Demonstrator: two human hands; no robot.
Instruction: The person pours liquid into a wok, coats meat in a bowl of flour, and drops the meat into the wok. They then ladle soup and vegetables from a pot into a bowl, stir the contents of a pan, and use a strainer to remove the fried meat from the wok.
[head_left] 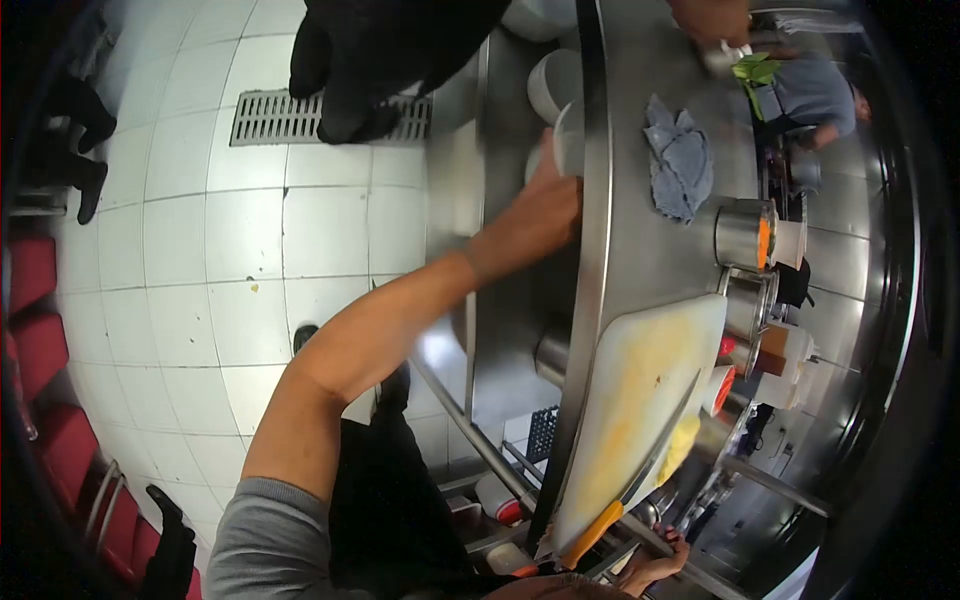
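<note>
Touching a white bowl (pixel 570 140), the left hand (pixel 530 215) is extended under the counter (pixel 640 255), lower than the cutting board (pixel 620 400) and beyond its far end; whether the bowl is gripped cannot be told, the fingers being partly hidden. Another bowl (pixel 553 85) is kept alongside, presumably stored low to spare the worktop. On the board an orange-handled knife (pixel 604 522) is laid, handle at the near end, likely for easy pickup. Just past that end, the right hand (pixel 650 570) is seen too poorly for its hold to be judged.
</note>
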